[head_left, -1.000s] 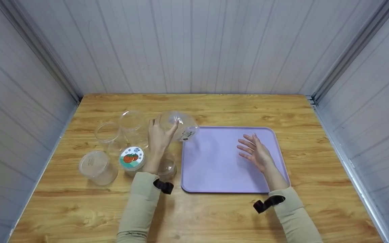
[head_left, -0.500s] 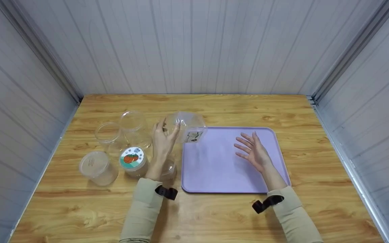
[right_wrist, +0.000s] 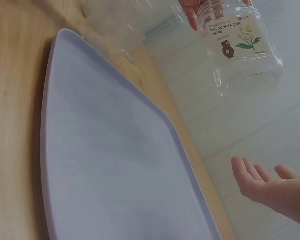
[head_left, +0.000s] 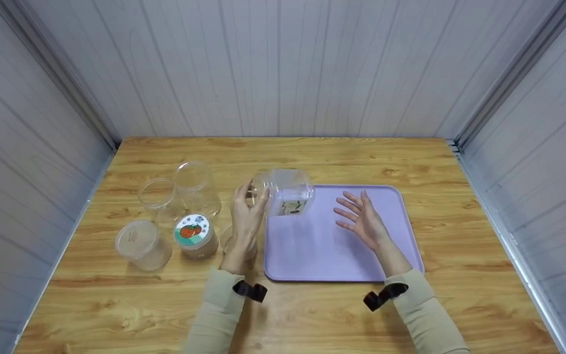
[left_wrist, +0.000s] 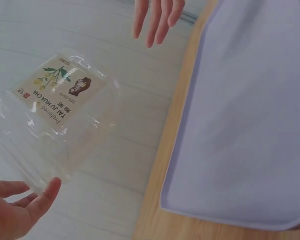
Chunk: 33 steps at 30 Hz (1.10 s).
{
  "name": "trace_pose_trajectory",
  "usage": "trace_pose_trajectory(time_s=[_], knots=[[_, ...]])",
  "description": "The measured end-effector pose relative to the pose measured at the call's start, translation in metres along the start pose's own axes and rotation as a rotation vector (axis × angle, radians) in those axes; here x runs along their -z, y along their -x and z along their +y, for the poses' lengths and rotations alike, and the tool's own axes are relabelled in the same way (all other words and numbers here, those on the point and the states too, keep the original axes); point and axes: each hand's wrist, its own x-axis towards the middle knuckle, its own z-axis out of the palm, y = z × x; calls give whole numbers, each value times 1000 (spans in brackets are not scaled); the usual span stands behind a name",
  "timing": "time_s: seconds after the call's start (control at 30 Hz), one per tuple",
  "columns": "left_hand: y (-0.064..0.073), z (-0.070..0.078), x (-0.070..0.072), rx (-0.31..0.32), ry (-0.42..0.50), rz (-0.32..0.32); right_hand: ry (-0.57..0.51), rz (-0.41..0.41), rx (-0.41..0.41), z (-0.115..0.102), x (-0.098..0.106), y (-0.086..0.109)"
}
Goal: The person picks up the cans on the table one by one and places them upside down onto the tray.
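My left hand (head_left: 247, 212) grips a clear plastic jar (head_left: 288, 191) by its neck end. The jar lies tipped on its side in the air, its base toward the right, over the left part of the lilac tray (head_left: 342, 255). A label (left_wrist: 55, 92) with yellow flowers, a brown bear and the words TAI JU HUA CHA shows on its side. Over the tray's right part my right hand (head_left: 363, 221) is held up, fingers spread and palm turned toward the jar, touching nothing. In the right wrist view the jar (right_wrist: 240, 50) hangs beyond the tray's edge.
Left of the tray stand two tall clear jars (head_left: 157, 194), a frosted lidded tub (head_left: 140, 243) and a jar with a tomato-printed lid (head_left: 193, 231). A small clear jar (head_left: 251, 250) is partly hidden by my left forearm. Panel walls (head_left: 283, 69) enclose the wooden table (head_left: 312, 314).
My left hand has carried the jar rightward and a little nearer, over the tray's left part, turning its label more into view. My right hand has shifted slightly left.
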Motion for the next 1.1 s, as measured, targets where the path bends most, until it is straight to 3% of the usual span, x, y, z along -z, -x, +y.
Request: trace_pose_trajectory(time_s=[0.57, 0.8, 1.1], knots=[[20, -10, -21, -146, 116, -20, 53, -45, -17, 7, -9, -2], [37, 24, -20, -142, 192, -89, 44, -53, -8, 13, -11, -3], [45, 21, -25, -137, 235, -169, 17, -60, -35, 16, -14, -1]])
